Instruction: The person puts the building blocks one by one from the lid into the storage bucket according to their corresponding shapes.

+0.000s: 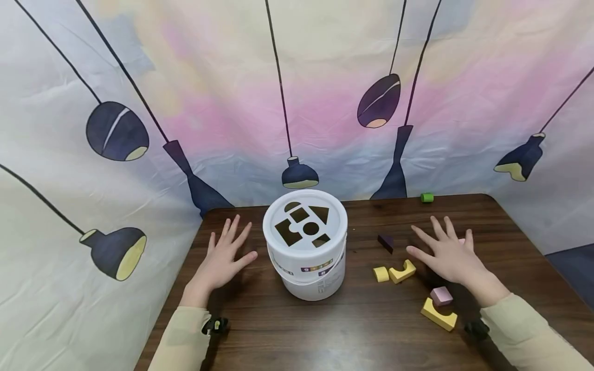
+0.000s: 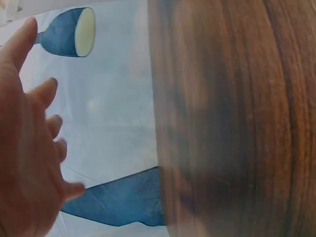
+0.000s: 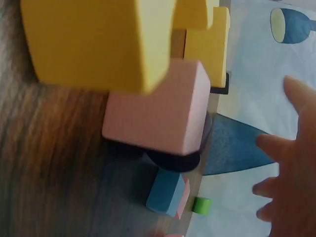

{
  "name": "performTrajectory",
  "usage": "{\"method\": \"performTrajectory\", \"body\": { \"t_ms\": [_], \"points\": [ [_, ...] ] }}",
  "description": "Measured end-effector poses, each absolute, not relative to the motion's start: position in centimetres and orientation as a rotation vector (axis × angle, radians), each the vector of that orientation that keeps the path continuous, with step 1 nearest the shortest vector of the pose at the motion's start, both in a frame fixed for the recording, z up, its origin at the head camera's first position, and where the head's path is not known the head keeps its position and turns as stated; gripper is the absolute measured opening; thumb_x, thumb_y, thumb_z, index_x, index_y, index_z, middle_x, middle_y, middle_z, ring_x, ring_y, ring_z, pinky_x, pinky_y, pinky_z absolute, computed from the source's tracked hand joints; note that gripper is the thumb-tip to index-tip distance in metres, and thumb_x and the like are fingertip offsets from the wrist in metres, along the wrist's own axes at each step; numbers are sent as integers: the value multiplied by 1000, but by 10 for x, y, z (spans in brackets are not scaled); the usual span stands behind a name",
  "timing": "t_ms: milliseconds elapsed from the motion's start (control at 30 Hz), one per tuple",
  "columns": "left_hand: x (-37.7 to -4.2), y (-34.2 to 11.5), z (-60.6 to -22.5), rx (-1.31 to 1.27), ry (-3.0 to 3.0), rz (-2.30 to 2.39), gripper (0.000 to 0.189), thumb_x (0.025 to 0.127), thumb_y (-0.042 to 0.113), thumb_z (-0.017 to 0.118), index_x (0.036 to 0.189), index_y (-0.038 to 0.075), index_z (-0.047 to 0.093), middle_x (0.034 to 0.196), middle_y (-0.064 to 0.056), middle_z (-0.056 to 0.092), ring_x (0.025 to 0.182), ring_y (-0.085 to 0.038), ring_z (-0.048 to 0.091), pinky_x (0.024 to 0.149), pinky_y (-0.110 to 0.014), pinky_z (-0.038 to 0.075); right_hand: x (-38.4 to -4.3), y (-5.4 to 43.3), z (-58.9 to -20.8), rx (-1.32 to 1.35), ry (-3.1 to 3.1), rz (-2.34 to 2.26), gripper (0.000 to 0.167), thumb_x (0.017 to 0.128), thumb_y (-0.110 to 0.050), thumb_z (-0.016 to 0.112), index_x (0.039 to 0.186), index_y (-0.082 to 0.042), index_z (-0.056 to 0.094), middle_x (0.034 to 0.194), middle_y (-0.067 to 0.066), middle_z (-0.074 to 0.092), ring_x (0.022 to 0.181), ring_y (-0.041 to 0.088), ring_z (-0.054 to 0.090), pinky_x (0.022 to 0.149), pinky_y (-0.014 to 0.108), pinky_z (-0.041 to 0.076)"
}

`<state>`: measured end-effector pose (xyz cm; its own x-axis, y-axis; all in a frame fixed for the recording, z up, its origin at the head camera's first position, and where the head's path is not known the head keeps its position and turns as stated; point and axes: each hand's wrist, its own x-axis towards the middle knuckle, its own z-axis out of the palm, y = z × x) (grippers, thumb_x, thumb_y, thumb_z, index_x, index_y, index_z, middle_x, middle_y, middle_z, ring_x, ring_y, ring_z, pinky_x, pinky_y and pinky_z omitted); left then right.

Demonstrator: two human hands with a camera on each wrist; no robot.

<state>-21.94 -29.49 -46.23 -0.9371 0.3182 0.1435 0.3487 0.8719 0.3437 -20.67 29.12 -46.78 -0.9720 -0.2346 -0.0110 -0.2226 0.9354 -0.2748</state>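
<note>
A white bucket (image 1: 310, 281) stands upright on the table, its lid (image 1: 283, 242) cut with several shaped holes. To its left, my left hand (image 1: 224, 263) is spread above the table and holds nothing; the left wrist view also shows the hand (image 2: 29, 143) with its fingers extended. My right hand (image 1: 452, 257) is spread too, above the blocks at the right. Nearest it are a yellow arch block (image 1: 402, 272), a pink block (image 1: 441, 296) and a second yellow arch block (image 1: 438, 315). A blue block (image 3: 165, 192) shows in the right wrist view.
Between bucket and right hand lie a small yellow block (image 1: 381, 274) and a dark purple triangular block (image 1: 385, 243). At the back edge sits a green block (image 1: 427, 198). A printed cloth (image 1: 325, 103) hangs behind the brown wooden table (image 1: 278, 335).
</note>
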Motion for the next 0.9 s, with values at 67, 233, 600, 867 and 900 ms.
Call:
{"method": "performTrajectory", "body": {
  "t_ms": [67, 233, 600, 867, 900],
  "points": [
    [-218, -294, -456, -548, -2905, -696, 81, 105, 56, 63, 172, 21, 30, 180, -2, 7, 165, -29, -1, 125, -72, 7, -212, 296, -466, -407, 3047, -494, 82, 105, -66, 55, 164, -10, 46, 168, 38, 22, 154, 64, 10, 110, 88, 9],
    [-210, -282, -439, -565, -2629, -1045, 66, 105, 32, 72, 165, 20, 46, 170, -2, 39, 157, -28, 35, 123, -50, 35, -234, 315, -461, -441, 2994, -828, 70, 103, -51, 70, 155, -5, 58, 156, 36, 47, 120, 48, 63, 98, 68, 49],
    [-197, -240, -403, -795, -2217, -1500, 64, 95, -8, 75, 155, 8, 59, 156, -14, 57, 146, -21, 52, 117, -29, 43, -293, 378, -466, 61, 2742, -1530, 86, 100, -59, 70, 159, -1, 48, 147, 13, 59, 118, 14, 65, 104, 44, 55],
    [-191, -236, -403, -773, -2269, -1561, 68, 94, -6, 78, 156, 11, 58, 159, -9, 55, 147, -27, 50, 117, -28, 41, -319, 394, -480, 159, 2599, -1742, 87, 102, -46, 74, 165, 0, 37, 122, -17, 58, 95, -17, 59, 100, 27, 56],
    [-190, -235, -403, -768, -2275, -1564, 69, 93, -6, 79, 156, 12, 58, 159, -8, 55, 147, -27, 50, 117, -28, 41, -320, 394, -482, 170, 2589, -1742, 88, 102, -46, 74, 166, 0, 36, 128, -12, 59, 95, -18, 58, 102, 29, 55]
  ]
}}
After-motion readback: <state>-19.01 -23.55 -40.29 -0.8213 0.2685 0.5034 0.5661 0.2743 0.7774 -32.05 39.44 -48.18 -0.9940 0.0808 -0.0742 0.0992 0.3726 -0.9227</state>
